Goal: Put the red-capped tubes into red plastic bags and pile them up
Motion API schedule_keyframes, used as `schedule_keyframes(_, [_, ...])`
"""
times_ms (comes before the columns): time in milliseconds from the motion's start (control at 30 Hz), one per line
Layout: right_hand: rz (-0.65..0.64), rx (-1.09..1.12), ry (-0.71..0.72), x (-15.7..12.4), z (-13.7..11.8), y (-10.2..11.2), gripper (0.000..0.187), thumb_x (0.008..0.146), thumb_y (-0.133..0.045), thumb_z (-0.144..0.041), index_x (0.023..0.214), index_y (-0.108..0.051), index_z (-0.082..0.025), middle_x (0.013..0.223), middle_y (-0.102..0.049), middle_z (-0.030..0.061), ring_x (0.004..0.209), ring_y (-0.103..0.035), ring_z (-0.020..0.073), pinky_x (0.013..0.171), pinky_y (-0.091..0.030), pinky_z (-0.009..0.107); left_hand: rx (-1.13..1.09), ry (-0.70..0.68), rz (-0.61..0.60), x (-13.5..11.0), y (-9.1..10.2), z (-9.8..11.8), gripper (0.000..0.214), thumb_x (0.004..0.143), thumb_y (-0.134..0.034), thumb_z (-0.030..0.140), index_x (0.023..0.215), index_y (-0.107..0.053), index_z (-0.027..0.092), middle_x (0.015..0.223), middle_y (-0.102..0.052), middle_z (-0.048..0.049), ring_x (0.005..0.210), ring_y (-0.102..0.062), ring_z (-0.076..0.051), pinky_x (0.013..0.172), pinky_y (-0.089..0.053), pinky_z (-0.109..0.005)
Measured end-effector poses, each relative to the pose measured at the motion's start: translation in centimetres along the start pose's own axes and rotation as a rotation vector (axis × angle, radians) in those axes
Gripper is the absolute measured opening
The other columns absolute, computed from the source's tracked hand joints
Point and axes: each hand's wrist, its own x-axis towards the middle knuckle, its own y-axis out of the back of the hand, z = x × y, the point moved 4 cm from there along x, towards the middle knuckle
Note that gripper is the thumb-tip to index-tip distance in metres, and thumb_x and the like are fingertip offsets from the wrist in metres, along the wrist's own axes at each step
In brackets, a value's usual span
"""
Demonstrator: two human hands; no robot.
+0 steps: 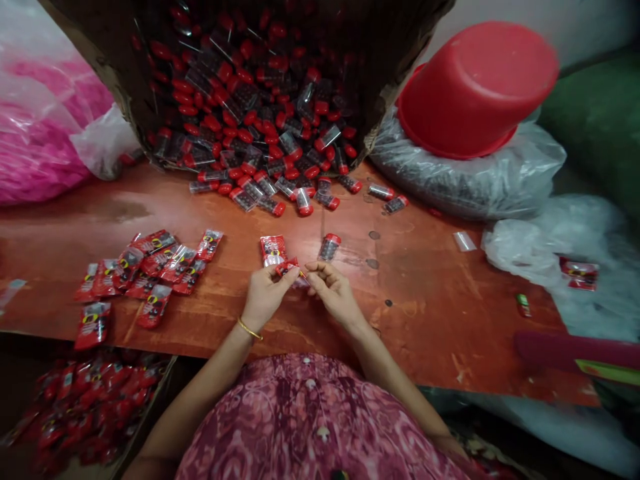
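Note:
My left hand [265, 293] and my right hand [334, 288] meet above the near middle of the brown table [430, 300]. Both are pinched on one small red packet [289, 268] held between them. Just beyond my fingers lie another red packet [273, 250] and a clear red-capped tube [329, 247]. A spread of several finished red packets [150, 267] lies on the table to the left of my left hand.
A tipped cardboard box [250, 87] at the back spills many red-capped tubes onto the table. An upturned red basin [475, 87] rests on a plastic bag [470, 173] at the right. Pink-filled bags [45, 127] stand at the left. A box of red packets [90, 407] sits below the table's near-left edge.

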Motion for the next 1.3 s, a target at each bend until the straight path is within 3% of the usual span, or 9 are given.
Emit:
schedule_keyframes(100, [-0.053, 0.013, -0.049, -0.1, -0.2, -0.1, 0.030, 0.066, -0.067, -0.046, 0.077, -0.056, -0.020, 0.058, -0.051, -0.0050, 0.045, -0.043, 0.0071, 0.042, -0.038, 0.019, -0.062, 0.025, 0.016, 0.0, -0.4, -0.1, 0.018, 0.061, -0.071, 0.031, 0.069, -0.071, 0.014, 0.064, -0.067, -0.0007, 0.060, -0.056, -0.012, 0.059, -0.044, -0.022])
schedule_keyframes(400, [0.065, -0.144, 0.061, 0.5, 0.5, 0.2, 0.026, 0.076, -0.056, -0.046, 0.074, -0.054, -0.020, 0.061, -0.054, -0.0026, 0.048, -0.048, 0.0093, 0.048, -0.043, 0.022, -0.267, 0.217, -0.030, -0.1, -0.5, -1.2, 0.035, 0.060, -0.073, 0.044, 0.075, -0.067, 0.013, 0.064, -0.067, -0.0009, 0.052, -0.056, -0.008, 0.049, -0.043, -0.017])
schedule_keyframes(533, [0.152, -0.680, 0.207, 2.6, -2.0, 3.4, 0.038, 0.087, -0.037, -0.050, 0.082, -0.059, -0.019, 0.075, -0.063, 0.0051, 0.072, -0.060, 0.0174, 0.066, -0.046, 0.029, -0.331, 0.258, 0.017, 0.3, 0.3, -0.8, 0.040, 0.054, -0.077, 0.045, 0.073, -0.067, 0.011, 0.065, -0.067, -0.0019, 0.053, -0.058, -0.008, 0.047, -0.042, -0.016])
schedule_keyframes(667, [0.290, -1.309, -0.113, 5.0, -2.9, 6.4, 0.054, 0.085, -0.033, -0.061, 0.067, -0.060, -0.017, 0.068, -0.064, 0.0145, 0.075, -0.063, 0.0279, 0.065, -0.044, 0.036, -0.397, 0.257, 0.085, 0.7, 0.5, -0.1, 0.039, 0.052, -0.079, 0.043, 0.073, -0.066, 0.012, 0.063, -0.067, -0.0001, 0.051, -0.057, -0.006, 0.046, -0.040, -0.014])
schedule_keyframes(767, [0.296, -1.448, -0.103, 5.5, -2.1, 5.7, 0.051, 0.079, -0.045, -0.063, 0.078, -0.060, -0.014, 0.076, -0.065, 0.0180, 0.076, -0.063, 0.0296, 0.062, -0.043, 0.035, -0.480, 0.359, 0.057, 0.7, 0.0, -0.1, 0.033, 0.056, -0.078, 0.038, 0.069, -0.062, 0.013, 0.052, -0.061, 0.0022, 0.045, -0.054, -0.005, 0.044, -0.040, -0.014])
schedule_keyframes(900, [0.338, -1.340, 0.092, 4.7, -0.3, 4.7, 0.030, 0.076, -0.056, -0.044, 0.083, -0.054, -0.016, 0.082, -0.063, 0.0134, 0.079, -0.060, 0.0262, 0.064, -0.042, 0.033, -0.601, 0.468, -0.011, 0.5, -0.3, -0.3, 0.023, 0.066, -0.074, 0.031, 0.069, -0.058, 0.014, 0.053, -0.060, 0.0027, 0.044, -0.055, -0.006, 0.044, -0.043, -0.015])
schedule_keyframes(1000, [0.285, -0.982, 0.160, 3.2, 0.5, 5.1, 0.024, 0.076, -0.052, -0.042, 0.081, -0.050, -0.018, 0.072, -0.059, 0.0050, 0.066, -0.055, 0.0193, 0.059, -0.042, 0.030, -0.646, 0.469, -0.018, 0.3, 0.1, -0.5, 0.020, 0.070, -0.071, 0.028, 0.071, -0.058, 0.014, 0.056, -0.061, 0.0022, 0.046, -0.056, -0.006, 0.045, -0.044, -0.016])
schedule_keyframes(1133, [0.121, -0.338, 0.106, 0.5, 0.1, 5.5, 0.030, 0.076, -0.053, -0.048, 0.086, -0.049, -0.020, 0.066, -0.055, -0.0024, 0.044, -0.045, 0.0091, 0.045, -0.039, 0.023, -0.629, 0.455, -0.055, 0.0, 0.1, -0.5, 0.022, 0.068, -0.072, 0.030, 0.073, -0.060, 0.013, 0.057, -0.063, 0.0007, 0.047, -0.057, -0.007, 0.045, -0.045, -0.016])
schedule_keyframes(1300, [0.030, -0.126, 0.035, -1.8, -1.4, 4.8, 0.035, 0.067, -0.066, -0.049, 0.084, -0.056, -0.020, 0.058, -0.054, -0.0046, 0.037, -0.042, 0.0071, 0.038, -0.040, 0.022, -0.531, 0.392, -0.050, -0.4, -0.4, 0.0, 0.033, 0.057, -0.078, 0.038, 0.069, -0.062, 0.013, 0.060, -0.065, -0.0005, 0.048, -0.057, -0.008, 0.047, -0.045, -0.017])
